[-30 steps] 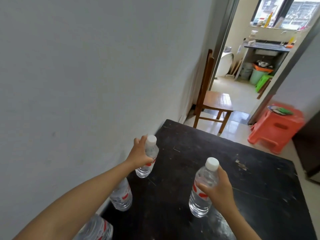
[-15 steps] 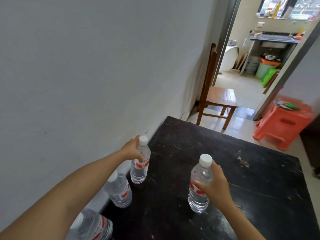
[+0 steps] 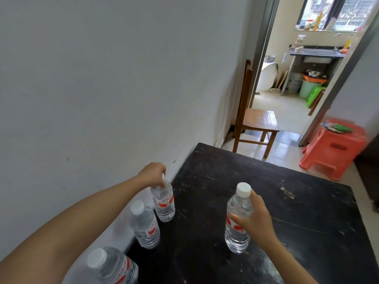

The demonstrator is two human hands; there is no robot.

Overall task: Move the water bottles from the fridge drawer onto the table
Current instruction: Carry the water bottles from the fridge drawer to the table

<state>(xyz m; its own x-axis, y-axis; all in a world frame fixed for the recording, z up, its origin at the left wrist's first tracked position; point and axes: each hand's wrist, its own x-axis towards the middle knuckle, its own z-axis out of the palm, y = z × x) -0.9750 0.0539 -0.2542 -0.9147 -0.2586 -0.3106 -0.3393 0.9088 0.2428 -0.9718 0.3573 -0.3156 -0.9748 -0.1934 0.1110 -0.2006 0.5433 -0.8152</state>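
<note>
Water bottle (image 3: 235, 238) upright on table (image 3: 307, 232), in right grip (image 3: 255, 219)

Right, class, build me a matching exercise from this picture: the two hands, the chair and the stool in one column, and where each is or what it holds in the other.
1 left hand
2 right hand
3 wooden chair
4 plastic stool

a orange, on the floor
b holds the top of the wall-side bottle
c grips the lone bottle
d against the wall, beyond the table

Pairs: 1-b, 2-c, 3-d, 4-a
</note>
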